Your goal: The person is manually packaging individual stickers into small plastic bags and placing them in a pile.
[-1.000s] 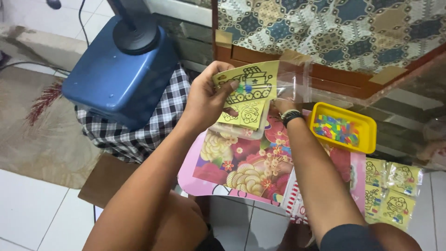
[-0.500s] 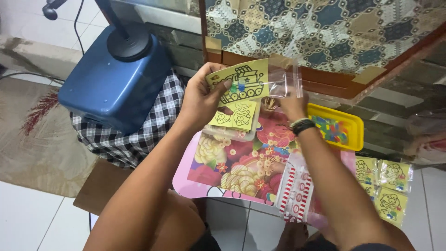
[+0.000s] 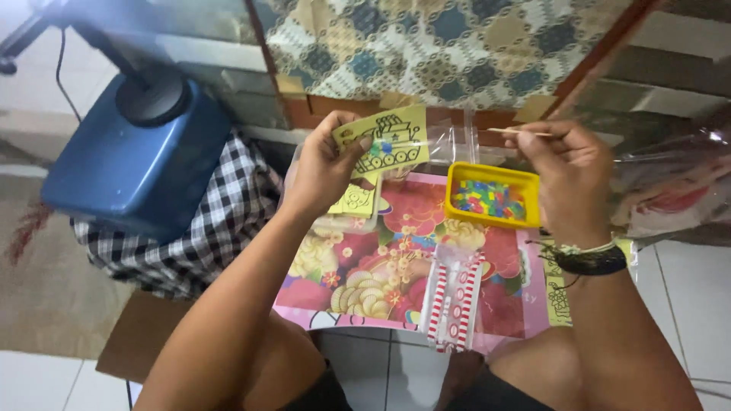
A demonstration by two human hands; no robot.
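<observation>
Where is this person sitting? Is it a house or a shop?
Probably a home, with the person sitting on a tiled floor. A patterned cloth hangs ahead, a checked cloth lies under a blue machine, and a flowery board rests on the knees with a yellow tray of small coloured pieces.

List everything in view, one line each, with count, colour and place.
picture card: one, yellow, in left hand
thin stick: one, pale, in right hand
clear bag: one, see-through, beside the card
tray: one, yellow, coloured bits inside, on the mat
mat: one, pink floral, on lap
striped packet: one, red and white, on mat
container: one, blue, far left
checked cloth: one, black and white, under container
hands: left hand, right hand
</observation>
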